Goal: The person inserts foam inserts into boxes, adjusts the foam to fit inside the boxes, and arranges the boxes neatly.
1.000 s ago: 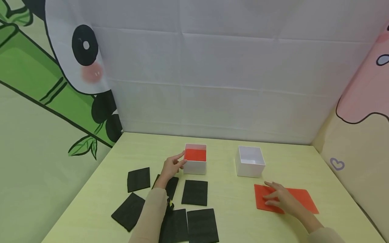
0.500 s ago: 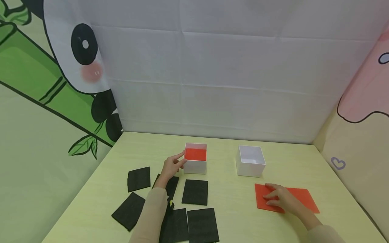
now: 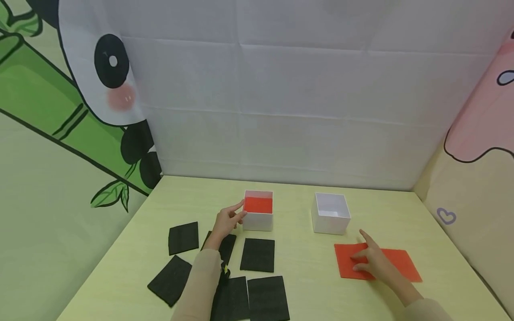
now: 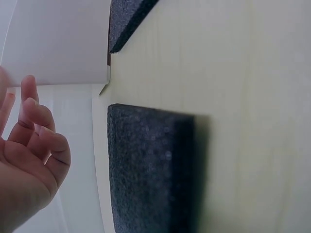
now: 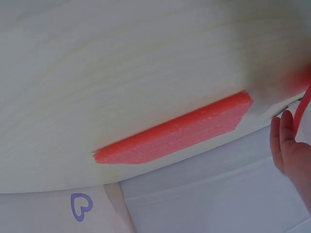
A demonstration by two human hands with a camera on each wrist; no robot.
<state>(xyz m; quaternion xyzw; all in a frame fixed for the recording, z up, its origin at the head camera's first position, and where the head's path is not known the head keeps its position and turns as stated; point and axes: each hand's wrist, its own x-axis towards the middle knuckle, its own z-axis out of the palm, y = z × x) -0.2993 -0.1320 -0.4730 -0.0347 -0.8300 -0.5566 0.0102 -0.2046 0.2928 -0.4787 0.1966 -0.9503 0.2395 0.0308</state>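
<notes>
At the left side of a white box [image 3: 258,221], the thumb and index finger of my left hand [image 3: 226,223] grip its wall; the other fingers [image 4: 53,141] curl loosely below. A red square [image 3: 258,205] lies inside that box. My right hand [image 3: 371,258] is over a red foam square [image 3: 345,261], pinching it between thumb and a finger while the index finger points up and away. In the right wrist view part of this square's edge [image 5: 301,114] stands beside the fingers. Another red foam square [image 3: 401,264] lies flat to its right, partly behind the hand.
A second white box [image 3: 331,223] stands right of the first. Several black foam squares [image 3: 258,255] lie around and under my left forearm on the pale wooden table [image 3: 305,285]. A white backdrop [image 3: 289,147] rises behind the table.
My right index finger has lifted and straightened away from the red foam square, whose left edge has shifted slightly left. My left hand keeps its place at the white box.
</notes>
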